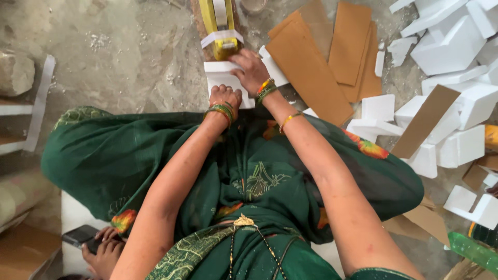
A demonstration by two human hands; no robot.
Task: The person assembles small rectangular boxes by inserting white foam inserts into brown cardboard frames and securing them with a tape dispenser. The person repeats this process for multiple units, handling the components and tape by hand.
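I sit on the floor in green cloth. My left hand [225, 98] is closed on the near edge of a white foam block [219, 78] that lies in front of my lap. My right hand [250, 70] presses on the far right part of the same block, next to a second white foam piece [275, 70]. Just beyond the block stands a yellow tape dispenser [220, 28] with white tape, its head touching the block's far edge.
Brown cardboard sheets [321, 62] lie fanned to the right. Several white foam corner pieces [451, 46] are heaped at the far right. A green plastic bottle [474, 251] lies bottom right. A dark phone [80, 236] rests by my foot [104, 251], bottom left.
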